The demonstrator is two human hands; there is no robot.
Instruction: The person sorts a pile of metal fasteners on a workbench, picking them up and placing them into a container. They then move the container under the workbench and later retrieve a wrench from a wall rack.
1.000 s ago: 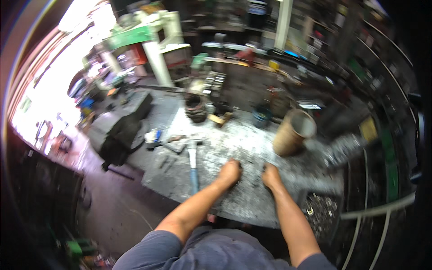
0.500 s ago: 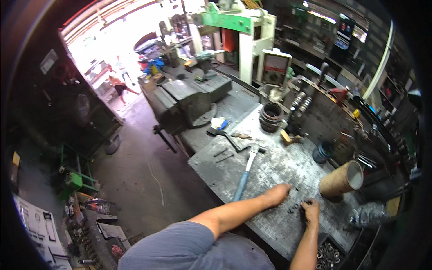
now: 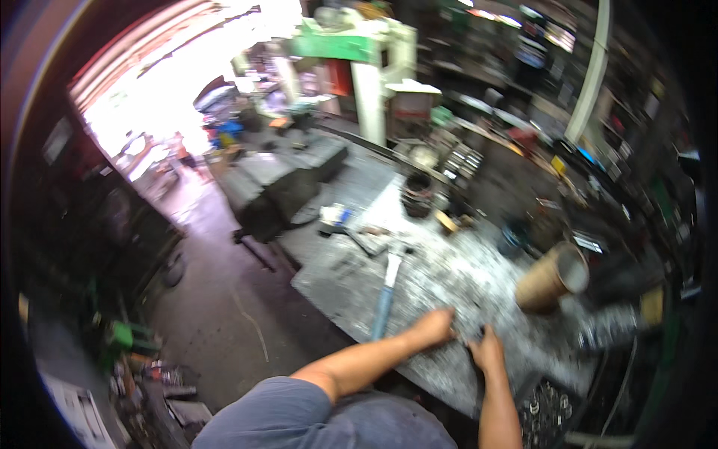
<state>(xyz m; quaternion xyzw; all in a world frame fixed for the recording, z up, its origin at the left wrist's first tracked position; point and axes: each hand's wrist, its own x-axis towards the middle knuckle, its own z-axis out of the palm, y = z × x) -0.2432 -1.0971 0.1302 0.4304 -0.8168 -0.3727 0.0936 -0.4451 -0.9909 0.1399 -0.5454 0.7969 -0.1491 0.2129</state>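
My left hand (image 3: 434, 328) is low over the metal bench top (image 3: 449, 277), fingers curled in; motion blur hides what they hold, if anything. To its right, my right hand (image 3: 488, 350) is closed too, thumb and fingers together near a small dark spot that I cannot identify. A small gap separates the hands. Left of them lies a hammer (image 3: 385, 299) with a blue handle and bright neck, its head pointing away from me. A tan cylinder (image 3: 540, 286), open at its top, stands tilted in the picture, right of my right hand.
A large bench vise (image 3: 277, 179) sits at the far left of the bench. Farther back stand a dark ribbed cylinder (image 3: 417, 198) and a blue container (image 3: 511, 242). A tray of small metal rings (image 3: 544, 408) is at the near right, below clear plastic (image 3: 609, 328).
The whole view has shifted and blurred, with bench items sliding left in the picture. My right hand has drawn closer to my left and turned its fingers more upward in view.
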